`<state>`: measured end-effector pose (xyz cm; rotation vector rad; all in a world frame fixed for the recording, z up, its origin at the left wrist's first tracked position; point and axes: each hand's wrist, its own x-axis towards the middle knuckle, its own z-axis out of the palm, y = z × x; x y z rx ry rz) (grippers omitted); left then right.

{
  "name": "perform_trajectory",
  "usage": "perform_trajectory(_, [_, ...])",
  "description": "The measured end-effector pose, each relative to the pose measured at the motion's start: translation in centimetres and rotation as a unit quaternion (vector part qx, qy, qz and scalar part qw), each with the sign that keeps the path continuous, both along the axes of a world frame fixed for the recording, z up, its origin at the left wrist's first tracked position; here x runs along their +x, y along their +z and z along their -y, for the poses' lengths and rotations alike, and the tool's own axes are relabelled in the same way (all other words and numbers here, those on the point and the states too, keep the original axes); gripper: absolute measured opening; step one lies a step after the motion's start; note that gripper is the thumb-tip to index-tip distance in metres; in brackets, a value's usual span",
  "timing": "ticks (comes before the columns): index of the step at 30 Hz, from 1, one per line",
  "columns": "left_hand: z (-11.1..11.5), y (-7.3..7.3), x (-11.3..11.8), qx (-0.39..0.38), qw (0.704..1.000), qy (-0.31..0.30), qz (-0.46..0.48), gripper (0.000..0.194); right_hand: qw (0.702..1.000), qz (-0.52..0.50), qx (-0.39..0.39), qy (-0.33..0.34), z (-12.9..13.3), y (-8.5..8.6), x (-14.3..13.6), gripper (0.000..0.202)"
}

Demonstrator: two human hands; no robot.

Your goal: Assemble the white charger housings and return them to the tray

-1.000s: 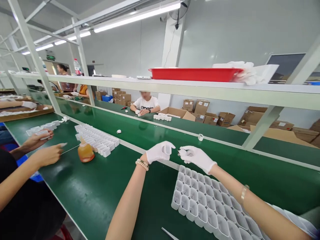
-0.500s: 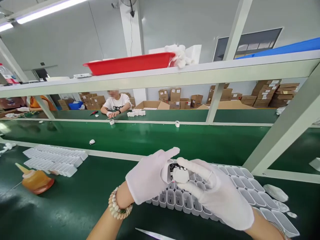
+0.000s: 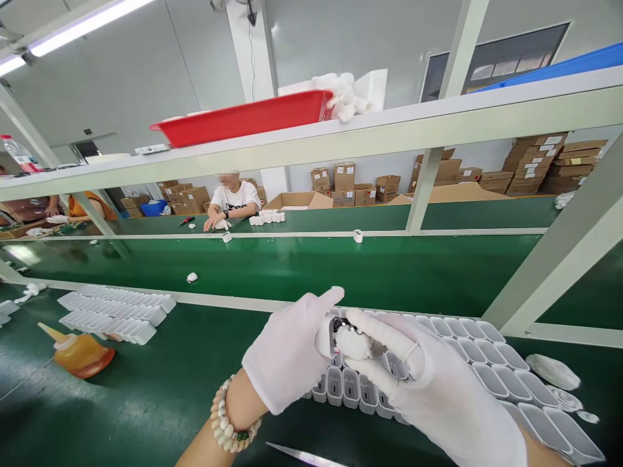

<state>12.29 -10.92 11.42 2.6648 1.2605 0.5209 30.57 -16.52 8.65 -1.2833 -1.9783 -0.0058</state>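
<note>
My left hand (image 3: 287, 353), in a white glove, is closed around a small white plastic housing (image 3: 324, 336) with its open side facing right. My right hand (image 3: 438, 389), also gloved, pinches a rounded white part (image 3: 354, 344) between thumb and fingers. Dark components, perhaps a circuit board, show along that part's upper edge. The rounded part is right at the housing's opening; fingers hide how far it sits inside. Beneath both hands stand rows of open white housings (image 3: 350, 388), several with a dark slot in the bottom.
A yellow-orange squeeze bottle (image 3: 82, 353) and more rows of white housings (image 3: 119, 308) are at left. A pointed blade (image 3: 304, 456) lies near the front edge. Behind runs a green conveyor belt (image 3: 272, 269) carrying small white parts. A slanted post (image 3: 559, 246) stands right; a co-worker sits opposite.
The rounded part has tilted slightly at the housing's opening, both hands staying close together. My head view has shifted a little. Small parts on the belt appear further right.
</note>
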Motion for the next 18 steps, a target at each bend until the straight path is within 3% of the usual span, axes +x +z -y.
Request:
perform_trajectory(6, [0.2, -0.1, 0.1, -0.029, 0.999, 0.002, -0.027, 0.063, 0.998, -0.022, -0.053, 0.001, 0.3, -0.1, 0.0, 0.025])
perform_trajectory(12, [0.6, 0.4, 0.6, -0.071, 0.997, -0.014, 0.005, 0.048, 0.995, 0.004, -0.094, 0.043, -0.3, -0.1, 0.1, 0.025])
perform_trajectory(16, [0.3, -0.3, 0.6, -0.124, 0.988, -0.041, 0.089, 0.052, 0.998, -0.031, -0.038, 0.026, -0.5, -0.4, -0.2, 0.050])
perform_trajectory(18, [-0.1, -1.1, 0.4, -0.137, 0.977, -0.061, 0.153, 0.060, 0.998, -0.046, 0.033, 0.025, -0.4, -0.6, -0.3, 0.043])
